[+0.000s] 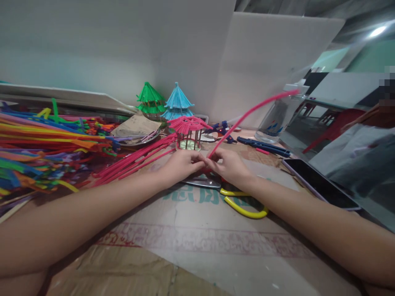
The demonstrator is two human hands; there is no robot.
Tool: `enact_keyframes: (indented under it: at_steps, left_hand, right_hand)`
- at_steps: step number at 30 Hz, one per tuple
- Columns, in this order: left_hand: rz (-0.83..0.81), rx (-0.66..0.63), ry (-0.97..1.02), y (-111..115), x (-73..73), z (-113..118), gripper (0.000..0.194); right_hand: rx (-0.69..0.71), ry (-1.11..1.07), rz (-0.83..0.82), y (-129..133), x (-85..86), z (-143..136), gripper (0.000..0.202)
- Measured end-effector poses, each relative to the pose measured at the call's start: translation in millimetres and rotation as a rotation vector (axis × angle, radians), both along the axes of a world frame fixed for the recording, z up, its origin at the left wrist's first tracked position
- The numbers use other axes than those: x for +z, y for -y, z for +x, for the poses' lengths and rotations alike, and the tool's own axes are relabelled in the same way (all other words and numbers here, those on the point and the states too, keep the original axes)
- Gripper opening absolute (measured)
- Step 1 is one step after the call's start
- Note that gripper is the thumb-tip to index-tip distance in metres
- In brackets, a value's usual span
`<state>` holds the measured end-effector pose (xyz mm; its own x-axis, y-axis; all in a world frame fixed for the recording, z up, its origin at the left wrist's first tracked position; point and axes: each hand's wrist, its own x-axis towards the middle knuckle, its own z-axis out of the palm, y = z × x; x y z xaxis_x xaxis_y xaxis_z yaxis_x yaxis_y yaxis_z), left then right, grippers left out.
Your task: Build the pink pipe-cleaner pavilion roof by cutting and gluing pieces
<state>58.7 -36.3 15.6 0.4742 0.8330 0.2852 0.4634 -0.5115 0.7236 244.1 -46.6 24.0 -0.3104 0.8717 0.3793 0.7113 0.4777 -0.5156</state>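
Observation:
Between my fingertips is a long pink pipe cleaner [247,113], its free end curving up to the right. My left hand [187,162] and my right hand [230,166] meet at its lower end, both closed in a pinch. Just under them lie scissors [247,207] with yellow handles, the blades pointing left. Right behind my hands stands a small pavilion [188,131] with a pink roof on thin brown posts and a pale round base. Loose pink pipe cleaners [135,160] lie fanned out left of it.
Piles of coloured pipe cleaners [46,139] fill the left. Behind stand a green pavilion roof [149,98] and a blue one [177,102]. To the right are a utility knife [262,146], a phone [321,181], a clear bottle [274,119] and a seated person [354,152].

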Motion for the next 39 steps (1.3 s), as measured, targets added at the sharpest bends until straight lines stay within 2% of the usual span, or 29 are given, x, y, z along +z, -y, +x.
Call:
enact_keyframes:
  at_steps: [4, 9, 12, 18, 24, 32, 39]
  left_hand:
    - [-0.088, -0.024, 0.081, -0.9, 3.1, 0.7, 0.023]
    - [-0.247, -0.093, 0.112, -4.6, 6.7, -1.3, 0.035]
    - [-0.294, -0.102, 0.135, -8.8, 5.1, -2.1, 0.033]
    - [-0.324, -0.135, 0.08, -12.3, 2.7, -3.3, 0.034]
    - [-0.309, -0.122, 0.045, -7.1, 5.9, -2.7, 0.032]
    - [-0.341, -0.09, 0.069, -4.6, 7.0, -0.9, 0.031]
    - [-0.371, -0.117, 0.108, -8.6, 3.0, -2.2, 0.031]
  right_hand:
    - [-0.009, -0.054, 0.014, 0.7, 2.9, -0.5, 0.016]
    - [-0.039, -0.169, -0.136, -2.8, 5.5, 0.9, 0.017]
    - [-0.022, -0.221, -0.216, -3.9, 5.2, 1.5, 0.017]
    - [-0.046, -0.273, -0.247, -1.7, 6.1, 0.4, 0.015]
    - [-0.029, -0.249, -0.209, -3.7, 4.1, 2.3, 0.016]
    - [0.053, -0.383, -0.314, -4.0, 3.7, 3.2, 0.019]
    - [0.092, -0.525, -0.332, -7.9, 0.7, 3.8, 0.019]
